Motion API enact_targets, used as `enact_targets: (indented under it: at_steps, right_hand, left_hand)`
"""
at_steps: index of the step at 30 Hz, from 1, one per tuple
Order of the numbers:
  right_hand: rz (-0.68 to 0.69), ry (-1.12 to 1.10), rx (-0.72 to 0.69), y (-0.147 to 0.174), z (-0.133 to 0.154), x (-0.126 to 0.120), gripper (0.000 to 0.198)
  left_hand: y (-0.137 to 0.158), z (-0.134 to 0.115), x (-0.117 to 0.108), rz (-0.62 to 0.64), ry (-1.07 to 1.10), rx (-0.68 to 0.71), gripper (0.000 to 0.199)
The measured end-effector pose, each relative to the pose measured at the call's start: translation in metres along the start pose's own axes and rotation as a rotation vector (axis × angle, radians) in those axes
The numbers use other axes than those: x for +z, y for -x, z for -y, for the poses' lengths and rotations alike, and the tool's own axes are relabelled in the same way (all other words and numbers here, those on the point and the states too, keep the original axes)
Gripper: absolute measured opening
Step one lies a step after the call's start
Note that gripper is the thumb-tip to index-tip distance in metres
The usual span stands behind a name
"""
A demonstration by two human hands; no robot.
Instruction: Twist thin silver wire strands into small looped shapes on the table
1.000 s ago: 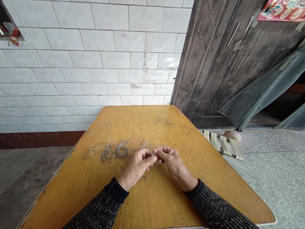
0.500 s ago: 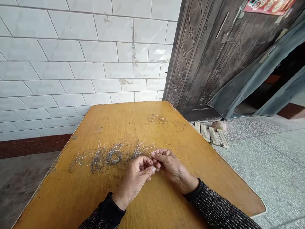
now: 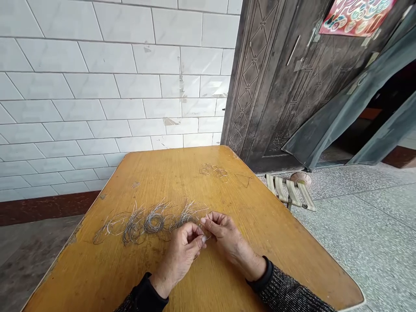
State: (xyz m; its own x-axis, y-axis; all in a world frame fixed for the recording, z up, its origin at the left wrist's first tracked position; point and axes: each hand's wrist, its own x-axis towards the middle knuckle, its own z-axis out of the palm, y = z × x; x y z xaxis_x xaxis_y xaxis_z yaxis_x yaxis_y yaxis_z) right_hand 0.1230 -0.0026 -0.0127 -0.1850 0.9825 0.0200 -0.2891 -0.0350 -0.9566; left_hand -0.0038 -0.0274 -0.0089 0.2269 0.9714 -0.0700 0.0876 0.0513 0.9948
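Observation:
Over the near middle of the wooden table point(image 3: 227, 277), my left hand point(image 3: 182, 245) and my right hand point(image 3: 225, 236) are close together, fingertips pinched. A thin wire point(image 3: 199, 230) runs between them, partly hidden by the fingers. Just beyond and to the left lie several loose coils of thin grey wire point(image 3: 155, 220) in a row, their cut ends sticking up. The rightmost wire bundle point(image 3: 186, 214) lies right behind my left hand.
Small thin wire rings point(image 3: 212, 170) and a bent wire piece point(image 3: 243, 178) lie at the table's far right. A tiny wire heap point(image 3: 135, 184) is at the far left. A tiled wall point(image 3: 139, 86), a dark door point(image 3: 276, 86) and a striped folding stool point(image 3: 290, 190) surround the table.
The view has tilted up a little, so everything sits lower. My hands stay close together on the wire, with only slight shifts of the fingers.

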Motion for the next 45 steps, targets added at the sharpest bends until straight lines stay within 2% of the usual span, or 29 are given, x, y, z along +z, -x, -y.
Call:
enact_targets:
  at_steps: [3,8,11,16,22,26,32,36,41,45]
  right_hand:
    - [-0.003,0.031,-0.019,-0.001,0.001,-0.001,0.040]
    - [0.031,-0.033,0.097,-0.003,0.000,-0.007,0.041]
    - [0.075,-0.048,0.141,-0.004,0.002,-0.010,0.039]
    - [0.076,0.034,0.112,-0.003,0.011,-0.012,0.041]
    - [0.081,0.117,0.074,0.001,0.015,-0.014,0.039]
    - [0.095,0.171,0.036,0.000,0.011,-0.013,0.035]
    - [0.038,0.175,-0.028,0.000,0.008,-0.008,0.035]
    - [-0.020,0.185,-0.061,-0.002,0.012,-0.013,0.034]
    - [-0.088,0.253,-0.005,-0.036,0.022,-0.029,0.033]
    - [-0.149,0.326,0.022,-0.090,0.028,-0.039,0.029]
  left_hand:
    - [0.000,-0.001,-0.001,-0.028,-0.032,0.060,0.006]
    - [-0.001,-0.002,-0.004,0.045,-0.093,0.185,0.005]
    - [-0.002,-0.002,-0.004,0.076,0.043,0.127,0.011]
    - [-0.005,-0.002,-0.005,-0.002,0.195,-0.003,0.017]
    - [-0.006,-0.003,-0.011,-0.126,0.203,0.038,0.020]
    - [-0.006,-0.004,-0.012,-0.132,0.212,0.064,0.019]
    - [-0.006,-0.005,-0.013,-0.140,0.240,0.056,0.022]
    - [-0.006,-0.005,-0.016,-0.226,0.262,0.086,0.026]
    - [-0.008,-0.003,-0.018,-0.308,0.253,0.168,0.022]
    - [-0.009,0.004,-0.015,-0.248,0.159,0.239,0.018]
